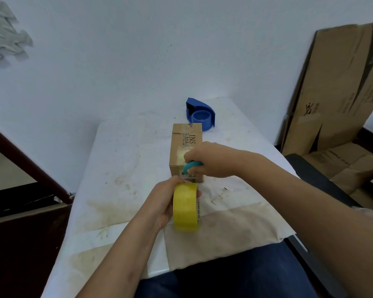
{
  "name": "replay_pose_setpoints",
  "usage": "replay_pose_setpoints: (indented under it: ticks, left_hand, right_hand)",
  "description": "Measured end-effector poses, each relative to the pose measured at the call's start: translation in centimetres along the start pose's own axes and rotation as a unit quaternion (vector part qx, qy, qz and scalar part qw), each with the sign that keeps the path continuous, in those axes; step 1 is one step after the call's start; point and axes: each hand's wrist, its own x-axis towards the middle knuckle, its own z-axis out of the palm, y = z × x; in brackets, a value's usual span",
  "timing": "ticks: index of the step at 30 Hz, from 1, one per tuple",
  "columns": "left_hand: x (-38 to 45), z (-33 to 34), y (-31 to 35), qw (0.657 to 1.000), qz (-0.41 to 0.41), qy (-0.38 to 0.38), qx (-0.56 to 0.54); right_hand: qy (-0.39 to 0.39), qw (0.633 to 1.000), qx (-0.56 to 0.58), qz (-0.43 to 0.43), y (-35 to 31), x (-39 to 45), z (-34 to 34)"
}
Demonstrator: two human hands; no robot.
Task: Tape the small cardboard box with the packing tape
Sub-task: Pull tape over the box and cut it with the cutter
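Observation:
A small brown cardboard box (186, 138) lies lengthwise in the middle of the table (121, 160), with printed letters on top and a strip of clear tape across its near part. My left hand (162, 203) grips a yellow roll of packing tape (185, 206), held upright just in front of the box's near end. My right hand (209, 160) rests over the box's near top edge and holds a small teal cutter (191, 166) at the stretch of tape between roll and box.
A blue tape dispenser (200, 114) stands behind the box near the wall. Stained paper covers the table. Flattened cardboard sheets (336, 87) lean against the wall at the right, with more cardboard boxes (351, 166) below them. A dark wooden frame (26, 164) is on the left.

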Motion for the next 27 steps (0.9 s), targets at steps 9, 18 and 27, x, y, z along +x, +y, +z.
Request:
replay_pose_setpoints:
  ticks: [9, 18, 27]
  left_hand:
    - [-0.4, 0.0, 0.0, 1.000, 0.003, -0.002, -0.008]
    - [-0.5, 0.2, -0.1, 1.000, 0.018, 0.007, 0.009]
    - [-0.5, 0.1, -0.3, 1.000, 0.027, 0.011, 0.012]
  right_hand:
    - [-0.004, 1.000, -0.029, 0.004, -0.6, 0.1, 0.0]
    - [-0.010, 0.998, -0.063, 0.022, -1.6, 0.4, 0.0]
    - [-0.016, 0.995, -0.096, 0.023, -1.7, 0.6, 0.7]
